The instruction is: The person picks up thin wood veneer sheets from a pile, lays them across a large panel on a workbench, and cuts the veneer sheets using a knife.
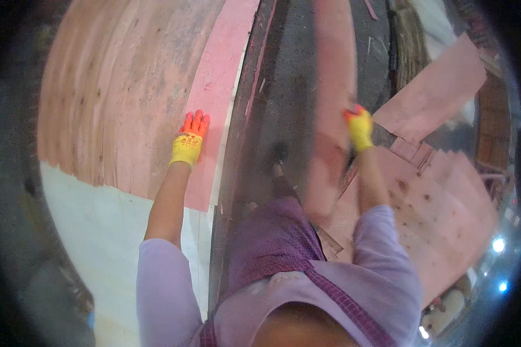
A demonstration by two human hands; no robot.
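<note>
My left hand [190, 140], in a yellow glove with orange fingers, lies flat on a pink strip of wood veneer [221, 75]. That strip runs along the right edge of a broad sheet of brownish-pink veneer [118, 98]. My right hand [359, 128], gloved the same way, is closed on the right edge of a long pink veneer strip [334, 52]. This strip hangs lengthwise over the floor to my right and is blurred by motion. Its far end runs out of view at the top.
A white sheet [118, 225] shows beneath the near edge of the broad veneer. To the right lie pink veneer sheets [440, 202], with a loose piece [437, 87] angled beyond them. Narrow scraps [370, 8] lie on the dark floor [281, 87].
</note>
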